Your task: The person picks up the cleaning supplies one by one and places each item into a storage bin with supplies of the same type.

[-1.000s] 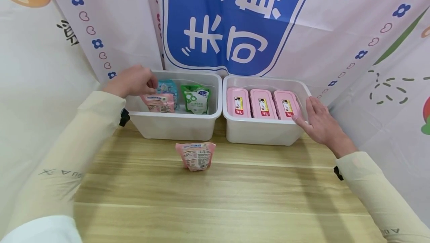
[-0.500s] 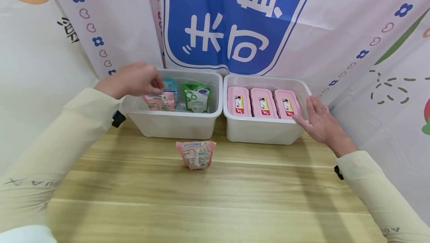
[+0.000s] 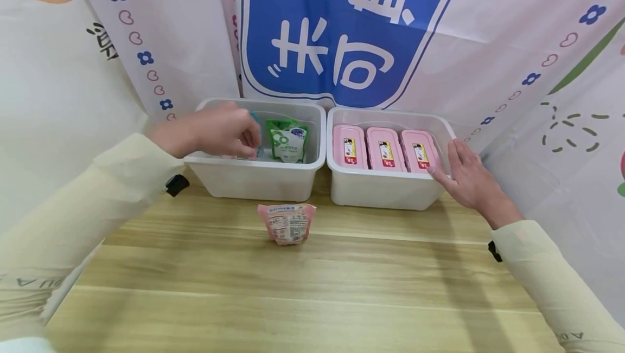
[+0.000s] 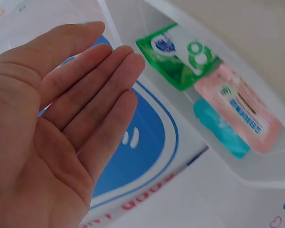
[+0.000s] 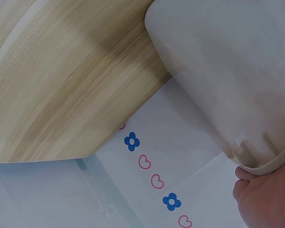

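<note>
My left hand (image 3: pixel 210 128) hovers over the left white bin (image 3: pixel 254 182), its fingers loosely bent; the left wrist view shows the palm and nothing in it. Below lie a green-and-white pouch (image 4: pixel 178 54), a pink pouch (image 4: pixel 240 109) and a blue pouch (image 4: pixel 221 128). From the head, the hand hides most of the pink and blue ones. My right hand (image 3: pixel 469 177) rests against the right white bin (image 3: pixel 386 193), thumb at the front corner of its rim, fingers straight along the right side. Three pink lidded boxes (image 3: pixel 386 149) stand in that bin.
Another pink pouch (image 3: pixel 287 225) stands upright on the wooden table (image 3: pixel 312 293), in front of the left bin. The bins stand side by side at the back against a printed cloth (image 3: pixel 312 33). White cloth walls flank the table.
My left hand has moved right across the left bin, now covering most of the pink and blue pouches. My right hand keeps its place on the right bin.
</note>
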A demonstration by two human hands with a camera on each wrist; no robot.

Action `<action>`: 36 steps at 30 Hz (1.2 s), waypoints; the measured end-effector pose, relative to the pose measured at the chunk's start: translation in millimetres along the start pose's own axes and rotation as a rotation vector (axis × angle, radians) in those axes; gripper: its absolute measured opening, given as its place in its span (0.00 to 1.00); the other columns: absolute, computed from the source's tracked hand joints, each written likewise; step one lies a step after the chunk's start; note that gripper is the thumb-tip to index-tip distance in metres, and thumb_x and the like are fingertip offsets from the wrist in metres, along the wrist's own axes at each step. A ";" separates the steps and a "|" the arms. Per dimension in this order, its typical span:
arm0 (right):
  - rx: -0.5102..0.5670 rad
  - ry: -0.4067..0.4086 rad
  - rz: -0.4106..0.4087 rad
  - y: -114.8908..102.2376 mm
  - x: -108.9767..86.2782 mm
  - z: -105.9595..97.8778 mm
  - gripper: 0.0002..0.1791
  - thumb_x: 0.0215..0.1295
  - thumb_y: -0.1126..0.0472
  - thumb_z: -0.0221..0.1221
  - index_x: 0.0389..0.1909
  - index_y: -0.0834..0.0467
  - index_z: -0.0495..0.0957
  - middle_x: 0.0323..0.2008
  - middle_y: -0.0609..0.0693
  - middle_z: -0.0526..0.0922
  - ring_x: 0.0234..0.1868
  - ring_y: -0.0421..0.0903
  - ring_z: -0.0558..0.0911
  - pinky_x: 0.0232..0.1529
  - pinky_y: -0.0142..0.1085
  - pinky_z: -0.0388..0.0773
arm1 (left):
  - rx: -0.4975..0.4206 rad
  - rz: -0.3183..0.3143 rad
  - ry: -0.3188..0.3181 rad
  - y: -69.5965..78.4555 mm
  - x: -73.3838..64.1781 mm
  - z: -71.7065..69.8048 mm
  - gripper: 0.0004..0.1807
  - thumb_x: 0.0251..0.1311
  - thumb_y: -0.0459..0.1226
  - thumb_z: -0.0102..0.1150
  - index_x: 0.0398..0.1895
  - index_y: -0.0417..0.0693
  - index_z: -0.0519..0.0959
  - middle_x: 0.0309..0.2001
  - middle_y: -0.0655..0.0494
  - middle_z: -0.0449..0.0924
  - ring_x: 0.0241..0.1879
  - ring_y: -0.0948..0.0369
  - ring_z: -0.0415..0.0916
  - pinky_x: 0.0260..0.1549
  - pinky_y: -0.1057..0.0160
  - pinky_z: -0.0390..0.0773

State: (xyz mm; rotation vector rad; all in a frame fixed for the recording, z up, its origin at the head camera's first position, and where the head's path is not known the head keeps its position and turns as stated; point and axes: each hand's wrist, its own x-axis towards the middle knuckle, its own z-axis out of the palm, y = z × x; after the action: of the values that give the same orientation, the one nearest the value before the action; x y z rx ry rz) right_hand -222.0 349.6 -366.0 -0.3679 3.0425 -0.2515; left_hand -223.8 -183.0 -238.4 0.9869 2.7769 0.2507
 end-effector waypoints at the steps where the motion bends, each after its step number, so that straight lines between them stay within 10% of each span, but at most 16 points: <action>1: -0.001 -0.001 0.001 0.1 -0.2 0.0 0.53 0.82 0.33 0.36 0.82 0.70 0.28 0.84 0.70 0.27 0.85 0.71 0.35 0.82 0.70 0.38 | -0.003 0.012 -0.004 2.6 0.1 1.5 0.03 0.63 0.33 0.71 0.38 0.44 0.91 0.39 0.53 0.92 0.41 0.59 0.89 0.49 0.54 0.89; 17: 0.008 0.024 -0.012 2.0 0.0 1.3 0.54 0.82 0.32 0.37 0.82 0.71 0.29 0.84 0.71 0.29 0.85 0.71 0.36 0.83 0.68 0.38 | -0.076 0.087 -0.158 38.8 1.7 18.9 0.07 0.64 0.33 0.68 0.44 0.45 0.90 0.43 0.53 0.92 0.44 0.61 0.89 0.50 0.57 0.89; 36: 0.004 0.017 -0.020 -1.9 -0.9 1.0 0.53 0.82 0.35 0.39 0.82 0.72 0.30 0.84 0.71 0.29 0.85 0.71 0.36 0.82 0.69 0.38 | -0.093 0.124 -0.179 52.3 5.5 57.8 0.04 0.58 0.33 0.73 0.36 0.45 0.89 0.37 0.54 0.91 0.38 0.63 0.88 0.42 0.62 0.89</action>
State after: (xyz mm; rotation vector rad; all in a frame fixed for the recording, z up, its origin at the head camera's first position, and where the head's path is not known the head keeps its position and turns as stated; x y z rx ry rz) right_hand -220.6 347.9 -366.6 -0.3988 3.0558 -0.2631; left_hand -183.2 -133.8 -283.6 1.1027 2.5245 0.2908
